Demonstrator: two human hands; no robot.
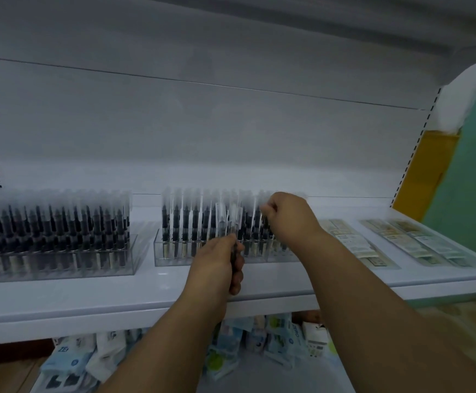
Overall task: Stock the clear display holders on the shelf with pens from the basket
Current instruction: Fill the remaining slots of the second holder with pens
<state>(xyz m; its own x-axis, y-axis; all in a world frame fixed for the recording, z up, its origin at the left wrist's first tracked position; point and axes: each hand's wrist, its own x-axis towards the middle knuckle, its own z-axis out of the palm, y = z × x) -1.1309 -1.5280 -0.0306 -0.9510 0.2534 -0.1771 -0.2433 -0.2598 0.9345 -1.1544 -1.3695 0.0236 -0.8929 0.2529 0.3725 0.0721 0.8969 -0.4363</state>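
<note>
Clear glossy plastic holders (217, 258), smooth white glossy shelf (89, 293), clear-capped plastic pens (185, 222), shiny packets (72, 361) below.

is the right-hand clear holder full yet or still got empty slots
Not full. The right clear holder has pens standing across its left and middle, but its right end shows empty slots, below the right hand.

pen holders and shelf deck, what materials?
Two clear rectangular pen holders: likely glossy acrylic or similar hard plastic; pens show through the walls, edges catch light. White shelf deck: smooth and semi-glossy, probably painted metal, though laminate is possible.
</note>
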